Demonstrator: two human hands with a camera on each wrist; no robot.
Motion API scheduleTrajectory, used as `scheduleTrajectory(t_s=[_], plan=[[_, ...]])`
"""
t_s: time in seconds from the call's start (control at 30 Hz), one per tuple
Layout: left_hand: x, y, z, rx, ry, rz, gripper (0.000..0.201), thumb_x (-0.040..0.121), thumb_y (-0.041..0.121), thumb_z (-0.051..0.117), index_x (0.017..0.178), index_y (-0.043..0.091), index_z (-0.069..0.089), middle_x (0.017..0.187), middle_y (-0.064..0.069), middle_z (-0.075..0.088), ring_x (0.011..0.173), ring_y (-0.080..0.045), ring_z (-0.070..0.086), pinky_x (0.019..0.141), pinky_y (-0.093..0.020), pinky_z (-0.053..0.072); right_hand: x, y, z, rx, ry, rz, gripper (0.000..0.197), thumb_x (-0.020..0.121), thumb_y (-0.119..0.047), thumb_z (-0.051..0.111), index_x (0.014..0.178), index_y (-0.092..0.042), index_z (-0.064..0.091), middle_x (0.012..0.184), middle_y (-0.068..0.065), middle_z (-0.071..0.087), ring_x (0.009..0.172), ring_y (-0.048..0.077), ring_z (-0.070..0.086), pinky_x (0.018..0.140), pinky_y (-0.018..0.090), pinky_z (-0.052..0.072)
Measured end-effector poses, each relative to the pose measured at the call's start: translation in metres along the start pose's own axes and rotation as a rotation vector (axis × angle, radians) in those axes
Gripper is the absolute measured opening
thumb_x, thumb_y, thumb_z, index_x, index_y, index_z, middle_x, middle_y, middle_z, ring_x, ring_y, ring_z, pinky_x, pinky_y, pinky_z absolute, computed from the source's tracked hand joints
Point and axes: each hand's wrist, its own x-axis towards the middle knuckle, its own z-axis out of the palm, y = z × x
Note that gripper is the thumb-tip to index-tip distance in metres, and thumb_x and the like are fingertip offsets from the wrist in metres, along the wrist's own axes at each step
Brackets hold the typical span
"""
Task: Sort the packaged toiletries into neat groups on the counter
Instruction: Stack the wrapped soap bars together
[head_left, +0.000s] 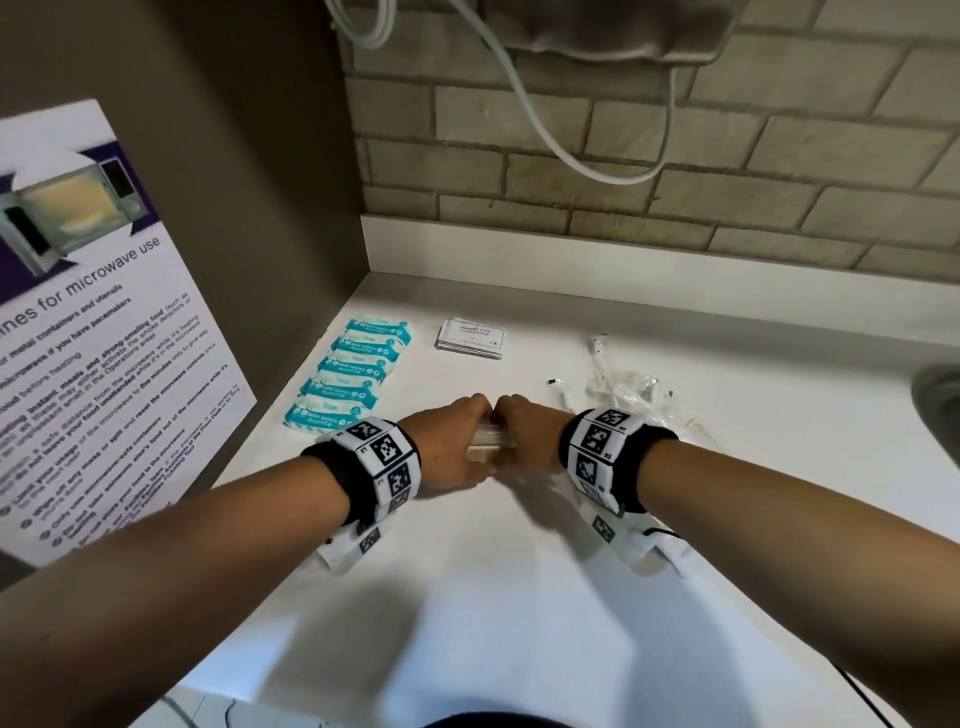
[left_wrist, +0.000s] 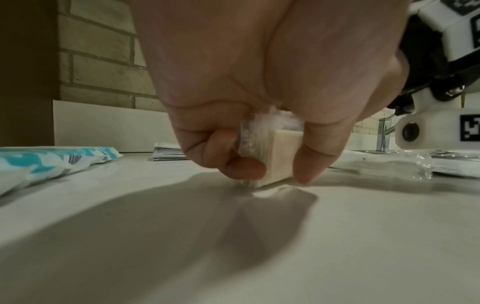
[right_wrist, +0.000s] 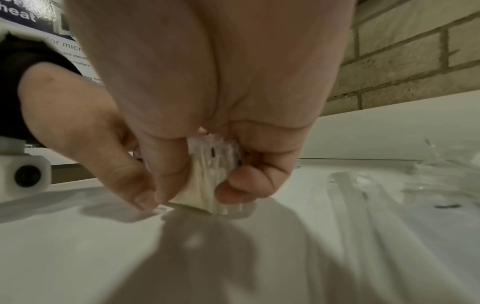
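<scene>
Both hands meet at the middle of the white counter (head_left: 519, 597) around a stack of cream soap bars in clear wrap (head_left: 488, 441). My left hand (head_left: 457, 447) pinches the stack's left end (left_wrist: 278, 156) between thumb and curled fingers. My right hand (head_left: 524, 431) grips the right end (right_wrist: 205, 185) the same way, and the stack stands on edge on the counter. A row of several teal wipe packs (head_left: 353, 374) lies at the left by the wall. White shampoo sachets (head_left: 471, 338) lie in a pile at the back.
A loose heap of clear-wrapped items (head_left: 623, 389) lies to the right of my hands. A sink rim (head_left: 940, 400) shows at the far right. A microwave poster (head_left: 93, 332) hangs on the left wall; a cable (head_left: 545, 130) loops over the brick backsplash.
</scene>
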Motion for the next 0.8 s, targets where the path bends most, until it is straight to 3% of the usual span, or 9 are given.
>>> scheduleTrajectory(t_s=[0.2,0.33,0.47,0.6,0.8], plan=[[-0.002,-0.002,-0.001,-0.045,-0.02,-0.012,0.05,0.079,0.025,0.065,0.122,0.023,0.038,0.11,0.003,0.052,0.089,-0.02,0.06,0.072,-0.031,0.047,-0.002,0.0,-0.001,-0.007,-0.036,0.022,0.049,0.074,-0.032,0.072,0.113,-0.01,0.049,0.104,0.005,0.047,0.091,0.026,0.06,0.084,0.04,0.052],[-0.004,-0.008,-0.01,-0.112,0.032,-0.003,0.033,0.08,0.018,0.063,0.109,0.024,0.048,0.107,0.003,0.056,0.087,-0.015,0.057,0.07,-0.028,0.047,-0.007,0.004,-0.01,0.019,-0.021,-0.03,0.038,0.08,-0.021,0.068,0.113,-0.009,0.053,0.102,0.005,0.057,0.095,0.026,0.058,0.08,0.032,0.047],[-0.005,-0.011,-0.017,-0.07,0.053,0.023,0.037,0.081,0.019,0.067,0.114,0.021,0.051,0.109,0.004,0.055,0.09,-0.015,0.054,0.072,-0.025,0.038,-0.008,0.003,-0.013,0.007,0.031,-0.048,0.039,0.077,-0.029,0.071,0.109,-0.015,0.055,0.105,0.006,0.063,0.092,0.025,0.059,0.077,0.031,0.046],[-0.008,-0.012,-0.011,-0.079,0.042,0.002,0.05,0.077,0.021,0.071,0.121,0.021,0.047,0.115,0.003,0.053,0.096,-0.017,0.056,0.075,-0.025,0.042,-0.008,0.001,-0.011,-0.018,0.017,-0.028,0.051,0.073,-0.038,0.076,0.113,-0.017,0.053,0.1,0.0,0.059,0.088,0.022,0.056,0.077,0.031,0.046],[-0.007,-0.015,-0.007,-0.148,0.081,-0.01,0.052,0.078,0.018,0.071,0.122,0.025,0.044,0.11,0.005,0.059,0.093,-0.018,0.06,0.079,-0.027,0.049,-0.009,-0.001,-0.011,-0.042,0.06,-0.036,0.041,0.074,-0.036,0.073,0.106,-0.019,0.056,0.09,-0.004,0.059,0.085,0.022,0.058,0.072,0.029,0.044]])
